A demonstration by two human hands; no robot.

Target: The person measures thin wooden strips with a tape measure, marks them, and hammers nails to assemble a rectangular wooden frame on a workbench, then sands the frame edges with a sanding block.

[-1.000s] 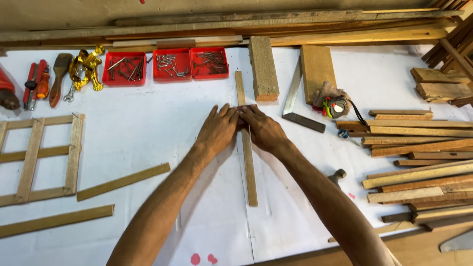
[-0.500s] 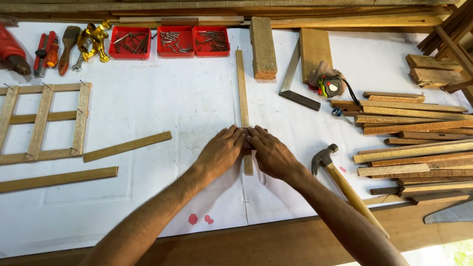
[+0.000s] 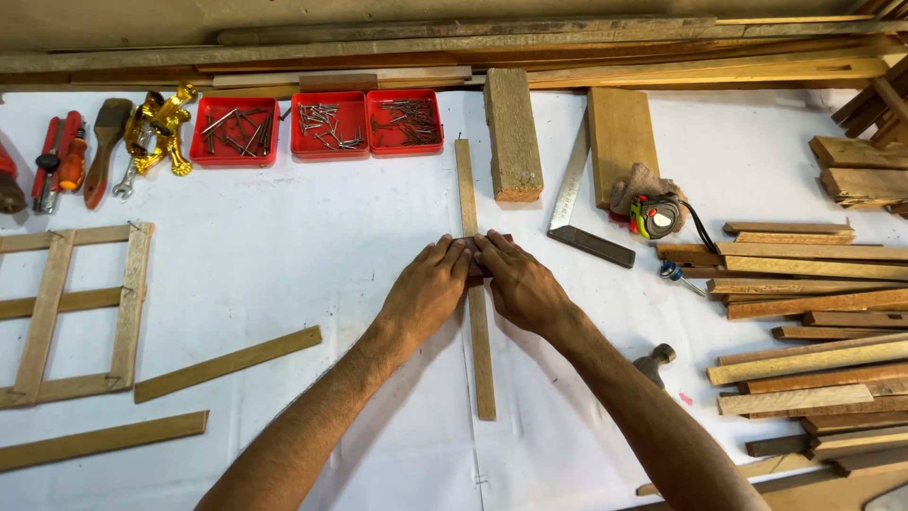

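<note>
Wood strip (image 3: 476, 312) is lying lengthwise mid-table on white sheet (image 3: 284, 255); left hand (image 3: 427, 289) & right hand (image 3: 518, 284) are pressing on it, fingers flat & extended, fingertips meeting over a small crosspiece, not wrapping anything. Risk: uneven pressure could be skewing the strip, or the piece slipping sideways.

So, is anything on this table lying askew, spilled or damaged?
Little stands out. One loose slat at the left lies slanted, while the long slat under both hands runs straight. The nails stay inside the red trays, none spilled. The thick block has a rough near end.
</note>
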